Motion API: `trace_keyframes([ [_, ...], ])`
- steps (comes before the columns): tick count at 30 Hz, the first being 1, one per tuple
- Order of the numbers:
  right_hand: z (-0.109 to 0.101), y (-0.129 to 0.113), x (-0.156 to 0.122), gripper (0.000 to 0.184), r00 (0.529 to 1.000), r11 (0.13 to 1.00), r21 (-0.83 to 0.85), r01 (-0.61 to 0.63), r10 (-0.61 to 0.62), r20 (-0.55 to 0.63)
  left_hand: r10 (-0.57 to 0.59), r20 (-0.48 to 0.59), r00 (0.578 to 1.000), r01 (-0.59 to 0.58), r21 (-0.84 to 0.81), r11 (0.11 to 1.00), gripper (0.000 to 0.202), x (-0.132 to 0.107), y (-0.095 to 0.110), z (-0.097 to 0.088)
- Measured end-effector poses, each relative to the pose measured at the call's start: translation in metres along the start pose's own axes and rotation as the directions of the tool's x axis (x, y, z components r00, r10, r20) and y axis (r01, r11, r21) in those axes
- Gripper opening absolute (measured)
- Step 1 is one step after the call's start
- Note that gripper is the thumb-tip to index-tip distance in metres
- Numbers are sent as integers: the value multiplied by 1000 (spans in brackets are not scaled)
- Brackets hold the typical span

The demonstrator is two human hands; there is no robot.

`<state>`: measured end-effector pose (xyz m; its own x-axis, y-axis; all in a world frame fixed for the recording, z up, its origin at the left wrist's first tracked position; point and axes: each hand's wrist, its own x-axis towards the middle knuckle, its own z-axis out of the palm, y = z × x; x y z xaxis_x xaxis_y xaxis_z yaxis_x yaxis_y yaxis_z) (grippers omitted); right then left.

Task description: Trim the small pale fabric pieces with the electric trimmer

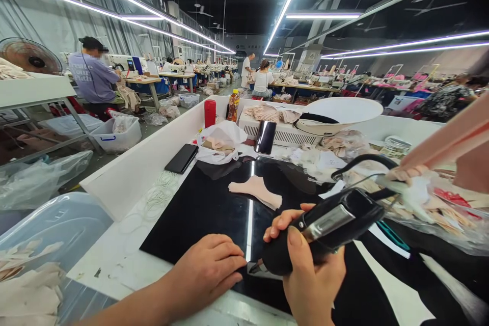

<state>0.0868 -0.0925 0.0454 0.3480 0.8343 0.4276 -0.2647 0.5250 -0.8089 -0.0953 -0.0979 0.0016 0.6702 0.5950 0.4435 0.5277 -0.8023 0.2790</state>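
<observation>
My right hand (pixel 305 270) is wrapped round a black handheld electric tool (pixel 328 224) with a silver band and a black cord, its tip pointing down at the near edge of a glossy black work mat (pixel 214 204). My left hand (pixel 208 270) lies beside the tip on the mat's front edge, fingers curled and pressed down; whatever is under them is hidden. A small beige fabric piece (pixel 257 191) lies on the mat further back.
A black phone (pixel 182 158), a white bag (pixel 221 140), a red flask (pixel 210 113) and a bottle (pixel 234 105) stand behind the mat. Clear bags of beige pieces (pixel 431 204) fill the right. A plastic bin (pixel 46 244) sits left. People work at distant tables.
</observation>
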Motion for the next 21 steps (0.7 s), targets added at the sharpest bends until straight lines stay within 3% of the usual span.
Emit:
trace_keyframes([
  [7, -5, -8, 7, 31, 1000, 999, -26, -25, 25, 4, -8, 75, 997, 4, 52, 999, 28, 0, 3, -4],
  [11, -20, -26, 23, 38, 999, 978, -209, -15, 6, -42, 60, 81, 995, -59, -11, 998, 18, 6, -2, -4],
  [17, -39, -40, 45, 40, 987, 925, -381, 19, -77, -138, 186, 134, 973, -170, -122, 978, 24, 47, -24, 2],
  [21, -45, -31, 46, 39, 969, 922, -381, 64, -148, -197, 273, 205, 940, -199, -322, 926, 45, 75, -36, 9],
])
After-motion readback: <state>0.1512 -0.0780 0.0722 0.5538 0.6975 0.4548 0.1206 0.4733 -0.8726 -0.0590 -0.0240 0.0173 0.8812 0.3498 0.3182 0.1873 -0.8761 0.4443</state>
